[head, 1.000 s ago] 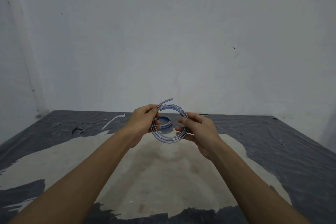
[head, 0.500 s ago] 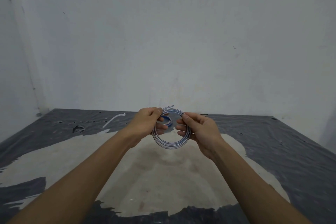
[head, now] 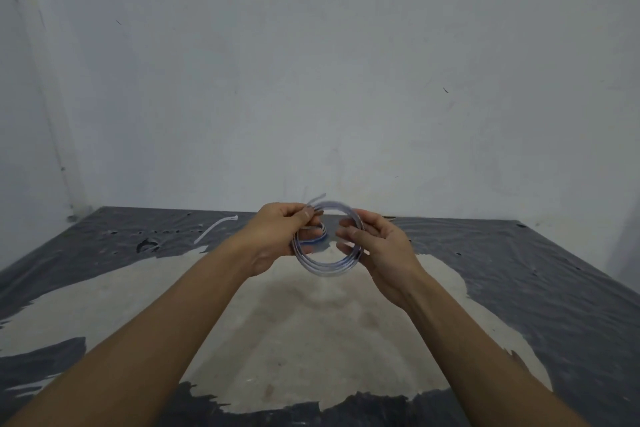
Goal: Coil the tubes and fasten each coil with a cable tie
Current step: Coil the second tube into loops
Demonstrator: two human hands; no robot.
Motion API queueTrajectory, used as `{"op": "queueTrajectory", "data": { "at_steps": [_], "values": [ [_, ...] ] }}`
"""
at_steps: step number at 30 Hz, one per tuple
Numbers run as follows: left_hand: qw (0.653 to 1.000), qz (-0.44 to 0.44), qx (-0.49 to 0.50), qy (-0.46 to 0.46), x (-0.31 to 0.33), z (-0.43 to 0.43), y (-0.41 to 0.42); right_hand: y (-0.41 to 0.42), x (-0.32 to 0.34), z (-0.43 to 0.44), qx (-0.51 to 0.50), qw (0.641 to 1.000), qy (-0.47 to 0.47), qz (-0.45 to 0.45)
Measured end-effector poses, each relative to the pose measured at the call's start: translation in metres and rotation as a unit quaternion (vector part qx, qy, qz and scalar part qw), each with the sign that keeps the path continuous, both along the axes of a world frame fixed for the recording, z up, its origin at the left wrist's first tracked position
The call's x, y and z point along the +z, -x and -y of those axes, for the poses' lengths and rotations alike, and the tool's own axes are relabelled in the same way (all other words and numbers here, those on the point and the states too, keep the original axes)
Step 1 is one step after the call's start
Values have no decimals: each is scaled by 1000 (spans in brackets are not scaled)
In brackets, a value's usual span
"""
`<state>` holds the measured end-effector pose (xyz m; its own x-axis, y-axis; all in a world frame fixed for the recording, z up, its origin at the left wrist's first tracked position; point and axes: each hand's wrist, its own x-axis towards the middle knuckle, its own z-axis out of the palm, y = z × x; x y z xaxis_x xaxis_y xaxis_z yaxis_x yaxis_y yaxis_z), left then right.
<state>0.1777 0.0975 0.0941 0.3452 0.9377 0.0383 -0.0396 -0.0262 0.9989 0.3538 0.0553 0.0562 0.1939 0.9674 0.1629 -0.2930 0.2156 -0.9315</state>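
Clear tubing wound into a coil (head: 325,270) of several loops is held upright in the air between both hands, out in front of me and above the far part of the pale patch (head: 311,340). My left hand (head: 277,239) pinches the coil at its upper left, thumb and fingertips closed on the loops, and the tube's loose end (head: 317,199) pokes up just past those fingertips. My right hand (head: 379,246) has curled fingers on the coil's right side, thumb in front and fingers behind, though how firmly it holds I cannot tell. Through the ring I see a smaller blue coil (head: 314,239) lying flat on the dark plastic sheet (head: 519,270) behind. A white cable tie (head: 214,229) lies on the sheet well off to the left, apart from both hands. A plain white wall (head: 311,80) stands behind everything.
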Motion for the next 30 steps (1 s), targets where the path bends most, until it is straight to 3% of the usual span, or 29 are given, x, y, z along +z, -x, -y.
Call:
{"op": "queueTrajectory", "data": {
  "at_steps": [4,8,13,19,23,26,30],
  "values": [
    [995,71,40,50,3,-5,1,0,-3,4,42,998,26,35],
    [998,1,26,53,-1,-10,7,2,0,1,0,999,11,40],
    [990,-119,57,-44,-10,-13,7,9,-5,1,43,993,31,109],
    [999,-29,41,21,-7,-8,11,3,-15,6,83,982,90,143],
    [985,-147,70,-61,-5,-4,4,11,-14,3,64,985,59,149],
    [962,-237,27,-130,-1,2,3,15,-4,0,8,982,-13,191],
    [955,-234,-2,-181,0,1,7,13,6,-2,18,975,-48,215]
  ]
}}
